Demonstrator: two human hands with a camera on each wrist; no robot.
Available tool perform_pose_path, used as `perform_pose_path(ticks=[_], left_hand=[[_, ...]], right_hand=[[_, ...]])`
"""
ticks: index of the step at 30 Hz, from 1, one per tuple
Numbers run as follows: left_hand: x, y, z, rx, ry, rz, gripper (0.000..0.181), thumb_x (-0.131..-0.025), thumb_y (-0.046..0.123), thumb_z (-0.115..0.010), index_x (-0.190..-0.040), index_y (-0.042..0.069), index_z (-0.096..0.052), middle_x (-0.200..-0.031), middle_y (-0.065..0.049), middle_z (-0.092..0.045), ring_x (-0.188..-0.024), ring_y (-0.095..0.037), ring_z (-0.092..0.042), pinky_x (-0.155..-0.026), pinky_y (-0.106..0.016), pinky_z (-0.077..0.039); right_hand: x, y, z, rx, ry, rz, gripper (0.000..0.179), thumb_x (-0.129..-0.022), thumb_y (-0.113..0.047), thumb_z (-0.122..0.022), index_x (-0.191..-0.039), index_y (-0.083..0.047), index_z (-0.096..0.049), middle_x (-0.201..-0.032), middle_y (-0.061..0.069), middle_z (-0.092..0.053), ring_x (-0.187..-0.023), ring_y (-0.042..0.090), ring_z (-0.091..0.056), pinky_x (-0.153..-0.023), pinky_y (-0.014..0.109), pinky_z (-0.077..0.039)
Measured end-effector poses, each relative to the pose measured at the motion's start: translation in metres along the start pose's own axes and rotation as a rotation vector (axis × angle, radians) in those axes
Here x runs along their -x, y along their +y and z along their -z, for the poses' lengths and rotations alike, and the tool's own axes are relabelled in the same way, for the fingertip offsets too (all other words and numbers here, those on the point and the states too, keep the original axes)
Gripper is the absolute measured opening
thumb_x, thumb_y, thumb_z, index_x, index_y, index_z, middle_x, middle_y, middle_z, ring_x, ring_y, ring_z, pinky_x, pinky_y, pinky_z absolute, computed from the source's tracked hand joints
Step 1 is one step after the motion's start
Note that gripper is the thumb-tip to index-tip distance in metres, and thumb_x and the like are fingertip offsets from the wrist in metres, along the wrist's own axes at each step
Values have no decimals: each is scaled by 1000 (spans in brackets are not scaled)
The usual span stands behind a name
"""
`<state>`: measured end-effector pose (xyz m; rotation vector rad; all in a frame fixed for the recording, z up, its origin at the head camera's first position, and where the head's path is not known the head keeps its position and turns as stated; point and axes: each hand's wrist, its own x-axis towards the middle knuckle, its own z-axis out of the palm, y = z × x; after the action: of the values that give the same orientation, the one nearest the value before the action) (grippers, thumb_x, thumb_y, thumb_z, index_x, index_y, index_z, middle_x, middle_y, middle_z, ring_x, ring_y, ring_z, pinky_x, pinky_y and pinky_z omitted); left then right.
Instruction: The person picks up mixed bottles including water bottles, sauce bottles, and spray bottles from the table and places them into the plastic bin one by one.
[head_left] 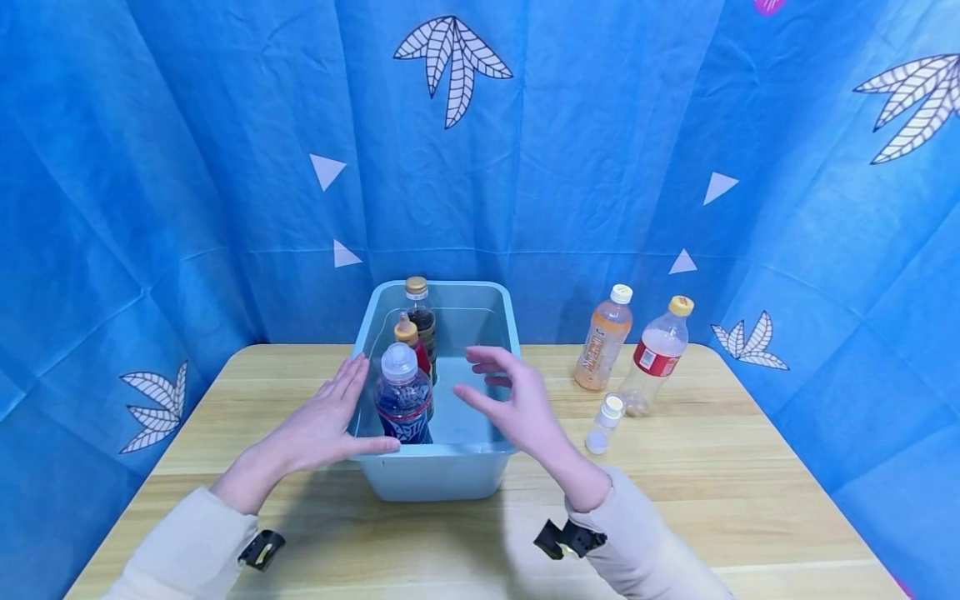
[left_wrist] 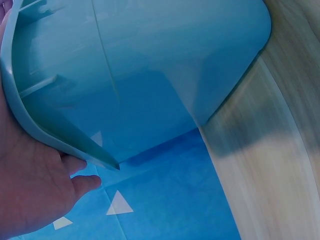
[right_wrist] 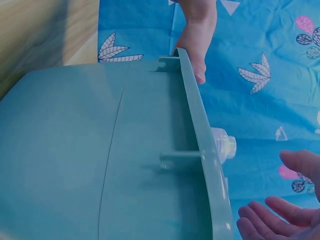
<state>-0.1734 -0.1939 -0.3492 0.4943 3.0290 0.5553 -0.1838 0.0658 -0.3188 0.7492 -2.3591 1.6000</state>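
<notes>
A light blue plastic bin (head_left: 437, 475) stands on the table. Along its left side are three bottles: a dark blue-labelled bottle with a clear cap (head_left: 405, 404) in front, a red bottle with a yellow nozzle top (head_left: 407, 332) behind it, and a dark bottle with a gold cap (head_left: 417, 293) at the back. My left hand (head_left: 330, 417) rests on the bin's front left corner, fingers straight along the left rim and thumb along the front rim. Over the bin's right part is my right hand (head_left: 510, 400), fingers loosely bent and apart, holding nothing.
Right of the bin stand an orange-tinted bottle with a white cap (head_left: 602, 346), a clear bottle with a red label and yellow cap (head_left: 656, 358), and a small clear bottle with a white cap (head_left: 604, 423). A blue patterned curtain (head_left: 600, 125) hangs behind the wooden table (head_left: 720, 500).
</notes>
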Motion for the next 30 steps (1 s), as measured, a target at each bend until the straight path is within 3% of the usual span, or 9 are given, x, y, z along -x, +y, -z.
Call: perform_pose_path(ticks=[7, 14, 30], left_hand=[[0, -1, -1, 2, 0, -2, 114, -66, 72, -52, -142, 2, -3, -147, -18, -2, -132, -35, -3, -102, -55, -13], [0, -3, -2, 1, 2, -1, 115, -66, 73, -52, -142, 2, -1, -147, -18, -1, -132, -35, -2, -102, -55, -13], [0, -3, -1, -7, -3, 7, 116, -65, 75, -50, -142, 3, 0, -147, -17, 0, -133, -34, -2, -102, -54, -13]], right_hand=[[7, 2, 17, -20, 27, -7, 38, -78, -14, -68, -114, -8, -57, -109, 5, -59, -98, 17, -56, -83, 36, -47], [18, -14, 33, -17, 59, 11, 36, -79, -1, -65, -112, 5, -54, -108, 18, -58, -98, 31, -55, -84, 45, -45], [33, 13, 61, 46, 144, -30, 33, -78, -2, -66, -108, 5, -57, -107, 20, -58, -95, 32, -56, -82, 47, -46]])
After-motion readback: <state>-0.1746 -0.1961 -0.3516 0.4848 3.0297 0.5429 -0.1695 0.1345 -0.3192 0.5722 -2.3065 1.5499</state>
